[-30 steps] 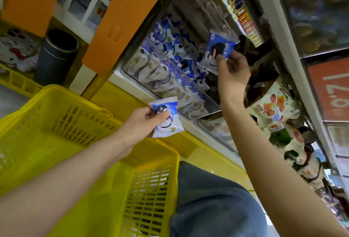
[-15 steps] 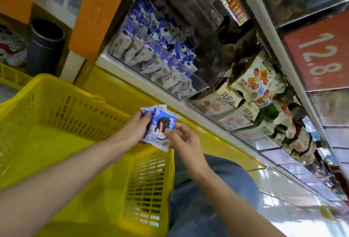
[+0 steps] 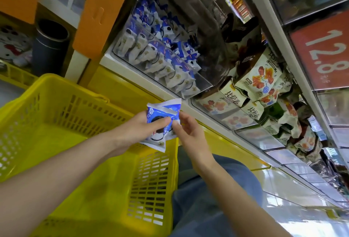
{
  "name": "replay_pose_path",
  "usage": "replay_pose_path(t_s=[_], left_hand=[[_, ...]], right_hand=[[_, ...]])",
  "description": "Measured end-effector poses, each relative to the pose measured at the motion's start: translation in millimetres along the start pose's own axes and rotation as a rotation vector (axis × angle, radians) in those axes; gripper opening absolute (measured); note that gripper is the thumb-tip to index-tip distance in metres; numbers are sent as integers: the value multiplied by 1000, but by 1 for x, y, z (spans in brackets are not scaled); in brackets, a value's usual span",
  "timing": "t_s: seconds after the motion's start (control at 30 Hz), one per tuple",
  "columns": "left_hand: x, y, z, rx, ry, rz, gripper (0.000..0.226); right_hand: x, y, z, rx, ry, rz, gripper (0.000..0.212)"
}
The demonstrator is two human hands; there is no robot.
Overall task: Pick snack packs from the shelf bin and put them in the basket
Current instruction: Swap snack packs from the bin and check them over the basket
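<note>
Two snack packs [image 3: 160, 116], gripped by left hand [image 3: 137, 132], right hand [image 3: 190, 136] pinching edge, above basket [image 3: 56, 108]

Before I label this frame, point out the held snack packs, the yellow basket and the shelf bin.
snack packs [image 3: 155, 112]: head view, blue front.
yellow basket [image 3: 71, 85]: head view, far rim.
shelf bin [image 3: 198, 85]: head view, clear front wall.
</note>
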State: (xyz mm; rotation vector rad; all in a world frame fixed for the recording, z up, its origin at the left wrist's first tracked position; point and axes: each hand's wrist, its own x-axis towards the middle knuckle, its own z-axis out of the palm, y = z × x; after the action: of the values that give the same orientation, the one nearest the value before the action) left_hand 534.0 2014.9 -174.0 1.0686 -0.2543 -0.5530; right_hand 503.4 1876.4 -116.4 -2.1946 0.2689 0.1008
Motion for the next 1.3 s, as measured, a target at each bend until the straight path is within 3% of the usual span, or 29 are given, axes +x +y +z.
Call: replay_pose_path(t_s=[0.13,0.37,0.6,0.7,0.9,1.17,1.3], left_hand=[[1,3,-3,-45,-51,12,21],[15,13,-21,-168,181,-63,8],[19,24,-37,39,184,57,23],[19,27,-44,37,193,83,17],[22,31,-52,14,206,114,18],[24,31,-56,12,217,97,20],[26,29,-55,14,228,83,22]], right_hand=[[5,-14,-8,29,-58,-56,22],[42,-66,-32,-66,287,-353,21],[146,-111,-33,-29,430,-218,28],[187,-121,-29,-102,463,-208,13],[233,-130,-13,-223,470,-143,31],[246,-121,-4,-524,256,-44,33],[247,-126,0,-433,177,-51,18]])
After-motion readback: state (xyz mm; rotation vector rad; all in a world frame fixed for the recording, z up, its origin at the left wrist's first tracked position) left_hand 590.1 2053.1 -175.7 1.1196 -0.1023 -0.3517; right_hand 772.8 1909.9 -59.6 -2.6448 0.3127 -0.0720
